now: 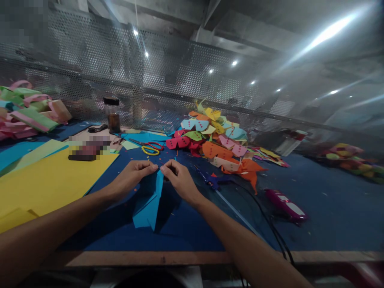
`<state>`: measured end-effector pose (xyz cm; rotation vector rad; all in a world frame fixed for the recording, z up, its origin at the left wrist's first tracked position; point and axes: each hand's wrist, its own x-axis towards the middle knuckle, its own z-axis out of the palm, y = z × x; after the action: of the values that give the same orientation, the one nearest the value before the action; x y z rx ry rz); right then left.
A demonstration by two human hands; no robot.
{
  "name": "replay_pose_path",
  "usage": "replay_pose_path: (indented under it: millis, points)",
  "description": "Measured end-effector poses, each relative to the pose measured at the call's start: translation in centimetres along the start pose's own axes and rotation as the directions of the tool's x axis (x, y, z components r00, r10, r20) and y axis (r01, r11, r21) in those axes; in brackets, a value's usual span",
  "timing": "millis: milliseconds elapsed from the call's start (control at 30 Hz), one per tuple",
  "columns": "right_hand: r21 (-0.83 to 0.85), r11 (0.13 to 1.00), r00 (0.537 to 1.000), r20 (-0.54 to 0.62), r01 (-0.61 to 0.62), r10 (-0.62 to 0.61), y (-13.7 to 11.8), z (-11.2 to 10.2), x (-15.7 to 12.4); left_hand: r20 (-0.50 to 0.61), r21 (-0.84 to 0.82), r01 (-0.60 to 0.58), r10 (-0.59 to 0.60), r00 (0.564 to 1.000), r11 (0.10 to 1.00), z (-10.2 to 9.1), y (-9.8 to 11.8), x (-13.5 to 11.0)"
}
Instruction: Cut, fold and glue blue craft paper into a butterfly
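A folded piece of blue paper (150, 204) hangs down over the blue table top, creased along its length. My left hand (136, 176) pinches its upper end between thumb and forefinger. Close beside it, nearly touching, my right hand (177, 178) is also closed in a pinch at the same end. The exact fold under my fingertips is hidden. Just beyond my hands lie scissors (151, 149) with red and yellow handles. A blue glue gun (214, 182) rests right of my right hand.
Yellow sheets (54, 176) spread on the left, near a lidded jar (114, 116). Folded colourful paper shapes (222, 148) are heaped behind my right hand. A purple device (286, 206) and a black cord (271, 228) lie right. A perforated metal screen (168, 76) stands behind.
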<state>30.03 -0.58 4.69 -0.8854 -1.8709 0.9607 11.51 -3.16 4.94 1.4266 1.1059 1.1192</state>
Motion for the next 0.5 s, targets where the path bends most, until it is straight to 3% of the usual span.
replay_pose_path:
  millis: [500]
  points:
    - [-0.097,0.995,1.0,0.001,0.004,-0.003,-0.5,-0.04,-0.33,0.028,-0.038,0.029,-0.028,0.999,0.999,0.25,-0.02,-0.05]
